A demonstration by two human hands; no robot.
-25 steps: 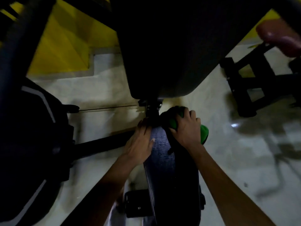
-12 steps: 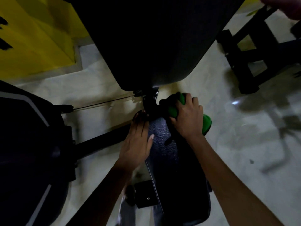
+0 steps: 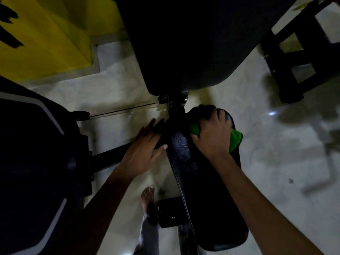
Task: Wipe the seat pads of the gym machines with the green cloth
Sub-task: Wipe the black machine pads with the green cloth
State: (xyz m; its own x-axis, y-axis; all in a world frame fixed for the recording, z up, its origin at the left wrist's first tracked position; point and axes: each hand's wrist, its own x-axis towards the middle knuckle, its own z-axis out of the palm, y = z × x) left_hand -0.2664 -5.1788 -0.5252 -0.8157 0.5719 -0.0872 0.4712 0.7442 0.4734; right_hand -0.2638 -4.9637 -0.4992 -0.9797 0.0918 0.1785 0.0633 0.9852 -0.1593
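The green cloth [image 3: 234, 139] is bunched in the right hand [image 3: 213, 135], whose fingers curl round it and press it onto the far end of the seat pad [image 3: 206, 190]; green shows at the thumb side and past the outer edge of the hand. It looks soft, light and limp, so it will likely crumple and slip out of a loose hold. A full fist with the palm bearing down, as here, seems the sound way to take it, leaving a fold free underneath to meet the surface.

The seat pad is long, narrow and dark, with a textured cover that catches a little light. It appears firm yet slightly cushioned and fixed to its frame, so it should take pressure without shifting. The left hand [image 3: 145, 150] lies with straight fingers against the pad's left edge near the post [image 3: 176, 107], holding nothing.

Above hangs a broad dark back pad [image 3: 184, 43]. Below lie the pale floor [image 3: 285, 144], a bare foot [image 3: 148, 196], and a yellow wall [image 3: 46, 43] at the upper left.
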